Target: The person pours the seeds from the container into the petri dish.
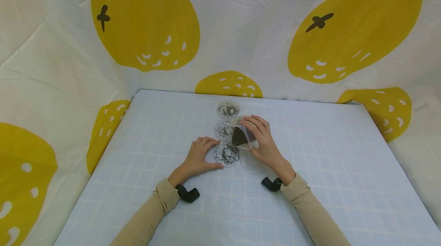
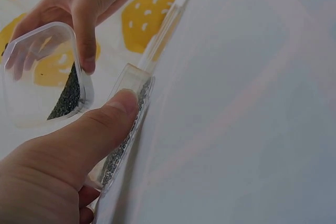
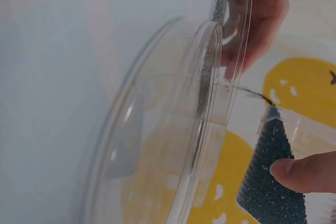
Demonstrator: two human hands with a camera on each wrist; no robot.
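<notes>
My left hand [image 1: 198,156] grips the rim of the nearest clear petri dish [image 1: 226,154] between thumb and fingers. Dark grains lie scattered in that dish, thinly over its bottom. Above its right side, my right hand [image 1: 266,144] holds a clear plastic tub [image 2: 67,29] tipped towards the left. Dark grains [image 3: 273,166] are heaped at the tub's lowered corner, and a thin stream of them [image 3: 254,93] runs out over the dish. The right thumb [image 3: 302,171] presses on the tub's side.
Two more petri dishes line up behind, the middle one [image 1: 221,129] partly covered by the tub and the far one [image 1: 228,109] holding similar grains. An empty clear round dish or lid [image 1: 250,165] lies at the right on the pale checked tabletop [image 1: 327,169]. A patterned cloth [image 1: 241,39] hangs behind.
</notes>
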